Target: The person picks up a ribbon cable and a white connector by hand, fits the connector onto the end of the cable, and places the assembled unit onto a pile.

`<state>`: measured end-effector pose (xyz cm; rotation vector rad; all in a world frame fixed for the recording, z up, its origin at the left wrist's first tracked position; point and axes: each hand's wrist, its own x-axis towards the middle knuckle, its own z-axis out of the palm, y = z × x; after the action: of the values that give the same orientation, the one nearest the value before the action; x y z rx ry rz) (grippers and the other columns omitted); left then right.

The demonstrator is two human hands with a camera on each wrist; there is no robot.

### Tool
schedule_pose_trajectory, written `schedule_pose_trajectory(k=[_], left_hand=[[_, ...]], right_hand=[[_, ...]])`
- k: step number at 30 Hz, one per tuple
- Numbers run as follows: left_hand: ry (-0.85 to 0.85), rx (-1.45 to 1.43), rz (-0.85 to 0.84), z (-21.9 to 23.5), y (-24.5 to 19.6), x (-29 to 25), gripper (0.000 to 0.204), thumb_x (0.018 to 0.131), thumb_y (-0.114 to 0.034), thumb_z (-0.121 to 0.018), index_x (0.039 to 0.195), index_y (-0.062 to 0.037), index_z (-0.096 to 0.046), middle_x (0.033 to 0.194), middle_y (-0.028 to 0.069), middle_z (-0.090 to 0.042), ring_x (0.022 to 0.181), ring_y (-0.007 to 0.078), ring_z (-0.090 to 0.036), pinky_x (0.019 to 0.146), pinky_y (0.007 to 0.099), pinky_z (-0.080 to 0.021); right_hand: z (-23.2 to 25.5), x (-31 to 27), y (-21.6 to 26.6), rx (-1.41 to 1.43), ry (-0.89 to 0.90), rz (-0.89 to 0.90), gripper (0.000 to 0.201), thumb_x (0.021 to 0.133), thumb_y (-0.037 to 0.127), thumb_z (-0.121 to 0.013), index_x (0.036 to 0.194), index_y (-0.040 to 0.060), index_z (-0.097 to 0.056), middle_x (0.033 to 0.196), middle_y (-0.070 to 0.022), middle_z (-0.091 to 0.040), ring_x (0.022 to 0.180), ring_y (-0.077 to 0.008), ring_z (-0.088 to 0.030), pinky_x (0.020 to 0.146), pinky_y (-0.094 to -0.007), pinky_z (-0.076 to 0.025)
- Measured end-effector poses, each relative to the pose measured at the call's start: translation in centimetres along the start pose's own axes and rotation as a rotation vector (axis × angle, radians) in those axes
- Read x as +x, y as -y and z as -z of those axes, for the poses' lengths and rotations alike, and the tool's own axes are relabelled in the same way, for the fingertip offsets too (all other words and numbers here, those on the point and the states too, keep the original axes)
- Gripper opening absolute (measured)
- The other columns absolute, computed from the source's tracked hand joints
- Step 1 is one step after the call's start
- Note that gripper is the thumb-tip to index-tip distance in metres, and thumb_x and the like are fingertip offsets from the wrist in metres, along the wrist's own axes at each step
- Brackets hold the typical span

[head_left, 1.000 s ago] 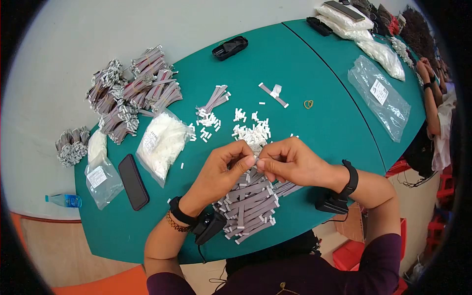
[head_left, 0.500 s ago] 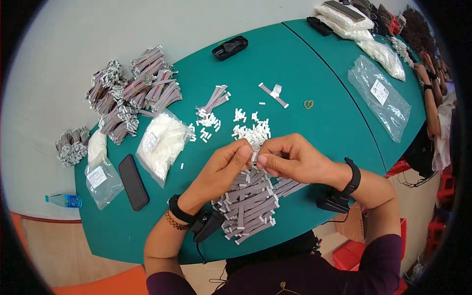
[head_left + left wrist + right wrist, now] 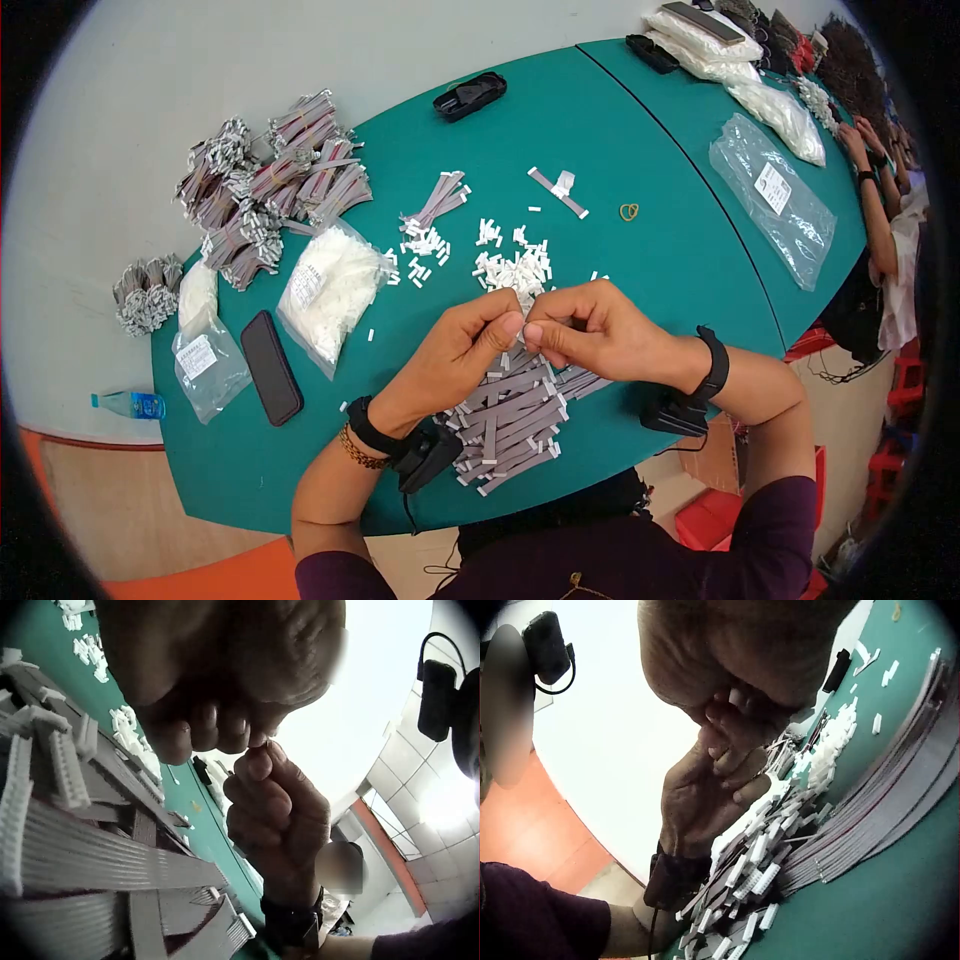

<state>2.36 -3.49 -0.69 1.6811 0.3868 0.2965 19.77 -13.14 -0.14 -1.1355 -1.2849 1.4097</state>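
Observation:
The left hand (image 3: pixel 462 345) and right hand (image 3: pixel 595 328) meet fingertip to fingertip above a heap of grey ribbon cables (image 3: pixel 510 415). Thumbs and index fingers of both pinch a small white connector, mostly hidden by the fingers in the head view. A bit of white (image 3: pixel 736 697) shows among the fingers in the right wrist view. In the left wrist view, cables with white ends (image 3: pixel 112 847) lie beneath the hands. Just beyond the fingers sits a pile of loose white connector pieces (image 3: pixel 515 268).
At the left are bundled cables (image 3: pixel 270 185), a plastic bag of white pieces (image 3: pixel 330 290), a phone (image 3: pixel 271 368) and a bottle (image 3: pixel 130 405). Rubber bands (image 3: pixel 628 212), a black case (image 3: pixel 470 96) and a clear bag (image 3: pixel 770 200) lie farther off. Another person's arms (image 3: pixel 872 190) are at the right.
The right hand tilted slightly and came back, while the fingertips of both hands drew together over the small white connector. Piles on the table look the same.

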Motion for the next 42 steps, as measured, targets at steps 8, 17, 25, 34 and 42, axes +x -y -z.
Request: schedule_pose_trajectory(k=[8, 17, 25, 34, 42], left_hand=[[-0.049, -0.004, -0.027, -0.5, 0.7, 0.0, 0.027, 0.097, -0.024, -0.044, 0.077, -0.0050, -0.047, 0.066, -0.0043, -0.037, 0.061, 0.0043, -0.033, 0.055, 0.0205, -0.028], [-0.100, 0.028, -0.064, -0.2, 0.2, 0.3, 0.032, 0.097, -0.027, -0.042, 0.077, -0.0038, -0.047, 0.065, -0.0031, -0.038, 0.063, 0.0054, -0.034, 0.056, 0.0215, -0.030], [-0.089, 0.132, -0.106, -0.2, 0.4, 0.1, 0.035, 0.097, -0.028, -0.042, 0.074, -0.0015, -0.044, 0.063, -0.0009, -0.035, 0.062, 0.0067, -0.031, 0.053, 0.0239, -0.029], [-0.160, 0.128, -0.132, -1.5, 0.3, -0.3, 0.033, 0.097, -0.027, -0.044, 0.073, -0.0038, -0.046, 0.064, -0.0028, -0.037, 0.062, 0.0055, -0.031, 0.055, 0.0219, -0.028], [-0.149, 0.171, -0.185, -1.1, 0.2, -0.2, 0.033, 0.096, -0.025, -0.045, 0.072, -0.0020, -0.044, 0.062, -0.0015, -0.033, 0.061, 0.0061, -0.030, 0.052, 0.0241, -0.027]], right_hand=[[-0.2, -0.1, 0.0, -0.188, -0.049, 0.088, 0.023, 0.091, 0.014, -0.052, 0.075, -0.0010, -0.056, 0.057, -0.0012, -0.051, 0.054, -0.0050, -0.046, 0.047, -0.0238, -0.036], [0.2, 0.4, -0.6, 0.030, -0.013, 0.067, 0.020, 0.092, 0.013, -0.051, 0.078, -0.0010, -0.056, 0.060, 0.0002, -0.051, 0.056, -0.0045, -0.043, 0.049, -0.0230, -0.035], [0.1, 0.0, 0.1, -0.048, 0.011, 0.021, 0.023, 0.092, 0.015, -0.052, 0.076, -0.0006, -0.057, 0.061, 0.0002, -0.053, 0.055, -0.0037, -0.044, 0.048, -0.0222, -0.035], [-0.9, -0.5, -0.5, -0.035, -0.079, 0.064, 0.024, 0.091, 0.016, -0.052, 0.075, 0.0001, -0.058, 0.059, 0.0001, -0.054, 0.053, -0.0034, -0.046, 0.047, -0.0207, -0.035], [-0.9, -0.3, -0.8, -0.100, -0.053, 0.125, 0.024, 0.092, 0.018, -0.051, 0.076, 0.0009, -0.059, 0.059, 0.0001, -0.055, 0.052, -0.0031, -0.046, 0.046, -0.0201, -0.034]])
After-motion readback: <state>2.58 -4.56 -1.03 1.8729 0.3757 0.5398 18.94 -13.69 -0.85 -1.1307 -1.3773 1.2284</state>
